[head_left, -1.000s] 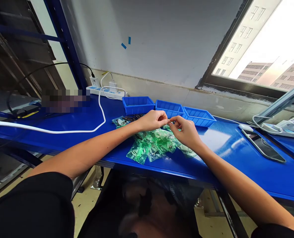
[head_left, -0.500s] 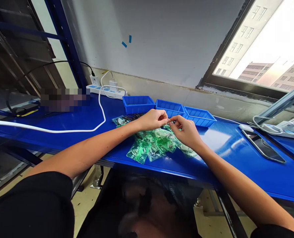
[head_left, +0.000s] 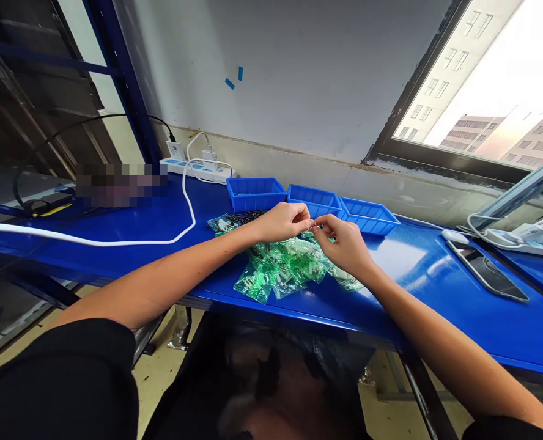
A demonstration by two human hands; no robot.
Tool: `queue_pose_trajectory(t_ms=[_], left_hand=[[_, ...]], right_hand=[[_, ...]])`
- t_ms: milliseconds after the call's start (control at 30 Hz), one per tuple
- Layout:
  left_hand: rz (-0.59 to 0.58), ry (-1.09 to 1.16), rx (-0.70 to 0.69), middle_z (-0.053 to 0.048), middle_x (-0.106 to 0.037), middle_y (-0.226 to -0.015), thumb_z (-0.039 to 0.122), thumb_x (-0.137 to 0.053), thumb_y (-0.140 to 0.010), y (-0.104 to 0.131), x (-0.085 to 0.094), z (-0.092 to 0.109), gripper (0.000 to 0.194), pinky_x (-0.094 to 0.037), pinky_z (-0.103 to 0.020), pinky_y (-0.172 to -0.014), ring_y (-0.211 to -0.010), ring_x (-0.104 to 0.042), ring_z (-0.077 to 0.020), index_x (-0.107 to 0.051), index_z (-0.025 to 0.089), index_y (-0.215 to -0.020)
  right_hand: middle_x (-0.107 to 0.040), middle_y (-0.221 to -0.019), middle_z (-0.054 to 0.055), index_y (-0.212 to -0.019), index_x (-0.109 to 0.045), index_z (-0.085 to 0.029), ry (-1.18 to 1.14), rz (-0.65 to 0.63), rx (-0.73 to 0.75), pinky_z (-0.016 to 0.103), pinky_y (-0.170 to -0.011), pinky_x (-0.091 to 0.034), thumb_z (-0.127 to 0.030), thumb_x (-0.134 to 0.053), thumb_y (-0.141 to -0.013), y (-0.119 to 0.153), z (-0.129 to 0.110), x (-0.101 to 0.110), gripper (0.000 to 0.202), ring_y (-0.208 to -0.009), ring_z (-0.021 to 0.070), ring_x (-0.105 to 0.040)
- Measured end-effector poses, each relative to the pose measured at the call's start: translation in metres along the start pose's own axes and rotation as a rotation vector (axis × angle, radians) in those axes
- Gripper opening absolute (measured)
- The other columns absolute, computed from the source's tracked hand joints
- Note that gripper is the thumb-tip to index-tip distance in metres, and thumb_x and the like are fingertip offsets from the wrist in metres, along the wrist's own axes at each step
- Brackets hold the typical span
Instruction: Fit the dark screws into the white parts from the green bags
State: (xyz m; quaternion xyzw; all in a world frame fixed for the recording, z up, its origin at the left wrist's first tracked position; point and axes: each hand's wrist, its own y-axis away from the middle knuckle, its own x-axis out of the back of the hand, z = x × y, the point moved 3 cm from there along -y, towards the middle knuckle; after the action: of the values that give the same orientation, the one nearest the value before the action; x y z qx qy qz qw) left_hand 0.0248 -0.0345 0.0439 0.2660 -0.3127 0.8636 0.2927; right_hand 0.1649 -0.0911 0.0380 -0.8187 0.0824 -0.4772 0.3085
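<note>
My left hand [head_left: 286,221] and my right hand [head_left: 342,238] meet fingertip to fingertip above the table. Both are closed in a pinch, and something small and thin is between them, too tiny to name. Beneath them lies a heap of clear and green plastic bags [head_left: 278,267] with small light-coloured pieces inside. Some dark, thin pieces [head_left: 248,216] lie behind my left wrist, at the back of the heap. Just beyond my hands stand three blue bins in a row: a left one [head_left: 257,201], a middle one [head_left: 315,194] and a right one [head_left: 372,225].
A white cable [head_left: 115,242] crosses the blue tabletop [head_left: 161,211] on the left, near a power strip [head_left: 175,165] by the wall. To the right lies a phone [head_left: 487,271]; a second power strip [head_left: 523,236] is behind it. A slanted metal post [head_left: 523,189] rises there.
</note>
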Motion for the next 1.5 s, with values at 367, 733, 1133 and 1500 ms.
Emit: queue_pose_trajectory(t_ms=[367,733,1133,1500], left_hand=[[-0.074,0.057,-0.012,0.003,-0.052,-0.066,0.022,-0.052,-0.078,0.002,0.000,0.002,0.005,-0.037,-0.024,-0.059,-0.060,-0.047,-0.0102,-0.050,0.016,-0.079],[-0.051,0.087,-0.034,0.002,-0.055,-0.068,0.029,-0.053,-0.079,0.001,-0.001,-0.002,0.013,-0.039,-0.025,-0.060,-0.062,-0.050,-0.0107,-0.049,0.018,-0.085],[-0.078,0.043,-0.090,0.002,-0.055,-0.070,0.028,-0.051,-0.083,0.002,-0.003,-0.001,0.024,-0.041,-0.025,-0.061,-0.064,-0.051,-0.0108,-0.053,0.021,-0.105],[-0.144,-0.014,-0.096,-0.003,-0.061,-0.074,0.028,-0.049,-0.083,0.003,-0.003,0.005,0.024,-0.041,-0.024,-0.061,-0.064,-0.053,-0.0113,-0.060,0.014,-0.099]], right_hand=[[-0.055,-0.055,-0.002,-0.081,-0.061,-0.019,-0.005,0.006,0.002,0.025,-0.056,-0.038,-0.027,-0.051,-0.077,0.000,0.000,-0.001,0.014,-0.052,0.0125,-0.052],[-0.051,-0.050,-0.004,-0.075,-0.058,-0.019,-0.030,0.136,-0.042,0.025,-0.055,-0.038,-0.028,-0.050,-0.074,-0.005,0.003,0.012,0.012,-0.049,0.0119,-0.048],[-0.052,-0.050,-0.004,-0.073,-0.059,-0.020,-0.016,0.142,-0.040,0.025,-0.054,-0.038,-0.029,-0.052,-0.074,-0.005,0.003,0.012,0.012,-0.048,0.0112,-0.047],[-0.052,-0.049,-0.003,-0.068,-0.056,-0.020,-0.017,0.262,-0.083,0.026,-0.054,-0.041,-0.029,-0.049,-0.074,-0.011,0.009,0.031,0.013,-0.049,0.0115,-0.048]])
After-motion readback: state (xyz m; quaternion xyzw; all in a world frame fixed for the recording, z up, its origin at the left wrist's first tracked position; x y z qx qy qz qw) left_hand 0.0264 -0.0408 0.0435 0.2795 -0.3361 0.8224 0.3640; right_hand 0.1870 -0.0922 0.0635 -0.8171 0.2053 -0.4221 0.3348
